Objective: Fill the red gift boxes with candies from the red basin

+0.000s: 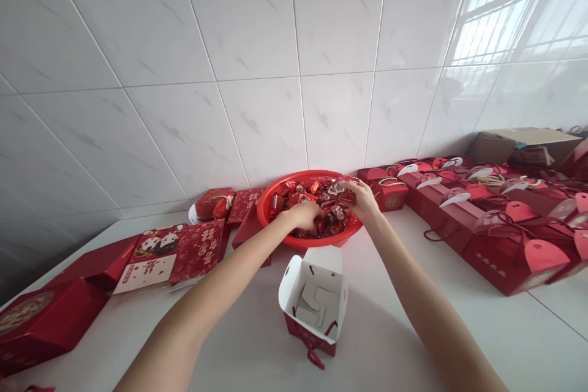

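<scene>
A red plastic basket (264,211) full of red-wrapped candies (331,215) stands against the wall. My left hand (305,217) reaches over its front rim, fingers curled down among the candies; the fingertips are hidden. At the basket's right side, my right hand (362,201) has its fingers bent around a shiny red candy packet (337,188). In front of the basket, between my forearms, a small red gift box (312,300) stands with its white flaps up, its white inside and folded bottom showing. A red cord hangs from its front.
Many closed red gift boxes (478,245) with cords stand in rows at the right, with a brown carton (496,150) behind them. Flat printed red packs (197,251) and red boxes (55,318) lie left on the white countertop (376,324). A tiled wall (257,122) bounds the back.
</scene>
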A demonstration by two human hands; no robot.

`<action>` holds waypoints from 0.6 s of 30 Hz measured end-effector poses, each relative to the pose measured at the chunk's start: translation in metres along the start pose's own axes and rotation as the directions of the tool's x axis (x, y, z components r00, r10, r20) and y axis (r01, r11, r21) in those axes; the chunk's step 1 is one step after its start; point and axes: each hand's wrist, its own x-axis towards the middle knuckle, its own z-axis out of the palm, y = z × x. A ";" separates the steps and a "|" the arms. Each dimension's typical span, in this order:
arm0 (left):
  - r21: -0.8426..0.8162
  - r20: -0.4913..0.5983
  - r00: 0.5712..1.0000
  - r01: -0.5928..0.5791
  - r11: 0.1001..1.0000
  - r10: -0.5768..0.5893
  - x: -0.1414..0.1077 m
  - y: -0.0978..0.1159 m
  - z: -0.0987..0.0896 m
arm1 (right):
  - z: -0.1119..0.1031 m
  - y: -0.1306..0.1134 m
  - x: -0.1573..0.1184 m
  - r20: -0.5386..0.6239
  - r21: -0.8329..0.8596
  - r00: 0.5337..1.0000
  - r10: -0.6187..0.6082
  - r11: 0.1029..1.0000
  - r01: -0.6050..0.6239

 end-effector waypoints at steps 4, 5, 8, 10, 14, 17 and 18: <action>-0.005 0.009 1.000 0.003 1.000 -0.003 0.000 0.004 0.001 | 0.000 -0.001 -0.001 0.027 -0.012 1.000 0.001 1.000 0.000; -0.022 0.004 1.000 0.006 1.000 -0.006 -0.001 0.003 0.002 | 0.000 -0.001 -0.001 0.035 -0.017 0.999 0.001 1.000 0.000; -0.121 -0.023 1.000 0.002 0.993 -0.005 -0.003 -0.003 0.001 | 0.000 -0.002 -0.001 0.045 -0.030 0.999 0.002 1.000 -0.001; -0.211 -0.056 0.998 -0.008 0.977 -0.004 -0.003 -0.008 0.000 | 0.000 -0.002 0.000 0.043 -0.033 0.999 0.004 0.999 -0.003; -0.377 -0.154 0.988 -0.037 0.926 -0.023 -0.003 -0.017 -0.001 | 0.000 -0.003 0.000 0.050 -0.043 0.999 0.013 0.999 -0.011; -0.470 -0.209 0.977 -0.069 0.880 -0.035 -0.002 -0.022 -0.001 | 0.000 -0.002 -0.001 0.053 -0.046 0.999 0.011 0.999 -0.009; -0.491 -0.222 0.974 -0.075 0.868 -0.041 -0.002 -0.022 -0.001 | 0.000 -0.002 -0.001 0.053 -0.046 0.999 0.007 0.999 -0.005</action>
